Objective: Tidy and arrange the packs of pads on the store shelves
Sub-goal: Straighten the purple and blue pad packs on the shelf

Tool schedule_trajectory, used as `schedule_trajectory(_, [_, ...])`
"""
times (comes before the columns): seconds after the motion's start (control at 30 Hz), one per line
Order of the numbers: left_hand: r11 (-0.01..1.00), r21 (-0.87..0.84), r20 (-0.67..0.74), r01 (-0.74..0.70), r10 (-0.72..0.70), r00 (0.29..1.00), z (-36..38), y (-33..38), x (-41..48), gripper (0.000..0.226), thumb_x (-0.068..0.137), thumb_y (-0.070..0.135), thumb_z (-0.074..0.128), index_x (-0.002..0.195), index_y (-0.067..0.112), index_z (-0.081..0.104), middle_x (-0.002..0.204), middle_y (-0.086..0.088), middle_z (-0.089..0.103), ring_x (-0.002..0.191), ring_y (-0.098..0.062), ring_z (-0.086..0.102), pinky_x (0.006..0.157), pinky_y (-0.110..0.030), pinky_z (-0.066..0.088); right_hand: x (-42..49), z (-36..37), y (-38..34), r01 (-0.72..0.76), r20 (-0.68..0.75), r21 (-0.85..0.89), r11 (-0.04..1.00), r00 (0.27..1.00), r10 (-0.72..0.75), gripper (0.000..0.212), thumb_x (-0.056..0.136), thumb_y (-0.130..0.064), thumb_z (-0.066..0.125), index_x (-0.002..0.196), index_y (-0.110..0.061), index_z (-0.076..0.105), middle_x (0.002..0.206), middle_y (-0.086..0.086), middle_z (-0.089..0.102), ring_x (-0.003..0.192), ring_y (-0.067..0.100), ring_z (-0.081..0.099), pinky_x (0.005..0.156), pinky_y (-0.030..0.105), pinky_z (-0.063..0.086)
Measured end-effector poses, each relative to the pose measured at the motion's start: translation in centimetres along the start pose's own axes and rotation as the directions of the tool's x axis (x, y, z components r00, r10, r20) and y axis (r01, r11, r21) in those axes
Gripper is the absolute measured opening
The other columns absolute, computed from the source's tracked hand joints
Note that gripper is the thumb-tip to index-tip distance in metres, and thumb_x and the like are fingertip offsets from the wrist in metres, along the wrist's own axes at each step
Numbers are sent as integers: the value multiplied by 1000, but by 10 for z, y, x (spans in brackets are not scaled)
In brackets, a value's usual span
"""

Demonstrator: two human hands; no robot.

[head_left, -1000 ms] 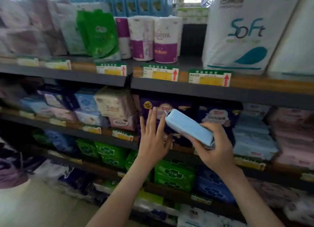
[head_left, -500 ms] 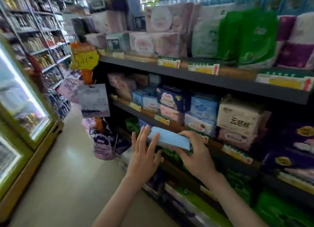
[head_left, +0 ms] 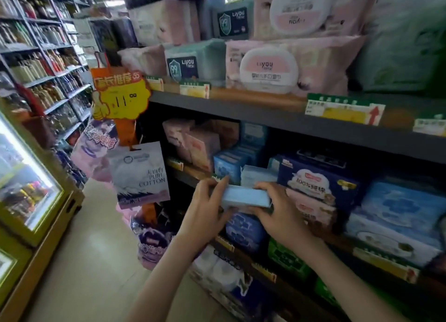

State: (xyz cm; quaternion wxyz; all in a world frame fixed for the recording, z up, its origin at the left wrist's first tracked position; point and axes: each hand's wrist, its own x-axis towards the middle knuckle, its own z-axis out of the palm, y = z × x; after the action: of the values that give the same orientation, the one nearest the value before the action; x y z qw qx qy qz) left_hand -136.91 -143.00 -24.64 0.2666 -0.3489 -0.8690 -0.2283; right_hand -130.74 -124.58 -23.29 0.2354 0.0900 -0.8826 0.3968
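You are gripping the light blue pack of pads with your left hand at one end and your right hand at the other. You are holding it level just in front of the middle shelf.

A light-blue pack is wrapped in soft, smooth plastic film with a dull sheen. The printed wrap on the dark-blue pack behind it looks glossier. The shelf edge above is dark grey and matt, seemingly painted metal, topped by a wood-grain strip carrying paper price tags. An orange-and-yellow sign appears to be printed card. The pale floor is smooth and shiny; the cooler door is reflective glass.
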Motion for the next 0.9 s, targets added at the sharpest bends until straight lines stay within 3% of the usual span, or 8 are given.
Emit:
schedule_trajectory(0.23, [978, -120, 108, -168, 181, 978, -4, -81, 40, 41, 81, 42, 54, 114, 19, 46, 102, -8, 56, 91, -17, 46, 75, -21, 38, 32, 32, -5, -93, 85, -59, 994, 992, 98, 36, 91, -48, 46, 124, -34, 42, 116, -26, 40, 103, -12, 40, 86, 2, 29])
schedule_trajectory(0.37, [955, -296, 122, 36, 0, 993, -5, -114, 40, 40, 80, 25, 75, 108, 5, 53, 97, -7, 58, 88, -23, 55, 66, -23, 36, 32, 50, -15, -294, -153, -141, 945, 950, 273, 41, 98, -38, 35, 137, -37, 24, 132, -24, 25, 120, -14, 18, 95, -6, 7])
schedule_trajectory(0.47, [922, -366, 140, 123, -76, 987, -9, -123, 46, 43, 81, 26, 73, 113, 5, 54, 102, -4, 56, 89, -11, 49, 67, -18, 32, 41, 60, -19, -364, -260, -440, 821, 927, 271, 62, 96, -13, 48, 148, -21, 17, 146, -5, 25, 133, 1, 10, 105, 5, -8])
schedule_trajectory(0.57, [889, -417, 172, 191, -129, 977, -9, -128, 61, 45, 83, 31, 71, 117, 9, 52, 106, -4, 57, 94, -17, 52, 69, -27, 38, 62, 59, -15, -373, -221, -697, 612, 924, 312, 91, 86, -6, 57, 148, -20, -8, 156, 6, 14, 140, 22, 9, 114, 32, 7])
schedule_trajectory(0.63, [860, -453, 160, 235, -182, 970, -10, -131, 70, 44, 83, 29, 70, 118, 9, 51, 108, -9, 59, 95, -24, 56, 69, -30, 41, 76, 55, -14, -424, -213, -774, 469, 873, 438, 96, 85, -3, 55, 147, -20, -17, 154, 8, 12, 138, 26, 10, 111, 36, 14])
schedule_trajectory(0.7, [835, -481, 148, 265, -221, 964, -11, -134, 76, 45, 83, 28, 71, 117, 9, 50, 109, -10, 59, 95, -27, 57, 68, -33, 44, 86, 51, -12, -437, -184, -812, 386, 820, 542, 82, 88, -3, 51, 150, -14, -2, 149, 10, 21, 133, 27, 16, 108, 34, 17])
schedule_trajectory(0.77, [816, -505, 154, 281, -235, 960, -11, -138, 78, 44, 83, 29, 71, 116, 10, 49, 109, -9, 60, 94, -26, 58, 69, -37, 49, 90, 48, -8, -359, -134, -857, 369, 847, 514, 64, 90, -10, 52, 146, -10, 22, 144, 10, 30, 130, 26, 21, 107, 34, 19])
schedule_trajectory(0.9, [796, -526, 184, 300, -238, 954, -8, -145, 73, 44, 82, 32, 71, 117, 14, 50, 109, -4, 61, 95, -23, 59, 72, -42, 53, 84, 43, -1, -363, -129, -768, 527, 894, 428, 54, 87, -19, 61, 136, -11, 41, 135, 8, 42, 125, 23, 31, 104, 31, 24])
